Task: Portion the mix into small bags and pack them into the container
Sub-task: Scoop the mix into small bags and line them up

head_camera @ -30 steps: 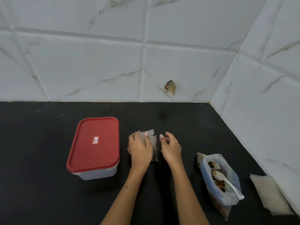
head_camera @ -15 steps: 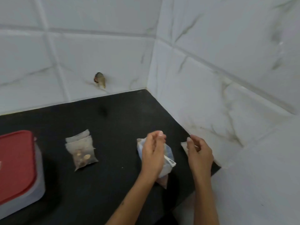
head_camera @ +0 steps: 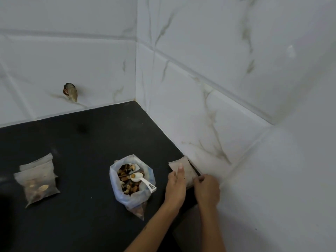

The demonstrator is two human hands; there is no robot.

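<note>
Working at the right end of the black countertop, against the marbled tile wall. Left hand lying on the stack of empty small bags, fingers nearly straight and close together, index fingertip pressing flat on the top sheet. Right hand sitting at the near edge of the same stack, fingers curled under; appearing to be pinching the stack's edge, though fingertips hidden behind the knuckles, so grip not confirmable. Stack lying flat, touching the foot of the wall. Open bag of mix standing just beside the left hand, mouth folded wide, nuts and dried pieces showing, white plastic scoop resting inside with handle leaning over the right rim. Filled small bags lying overlapped well apart to the left, nuts visible through the film. Container not appearing in view.
</note>
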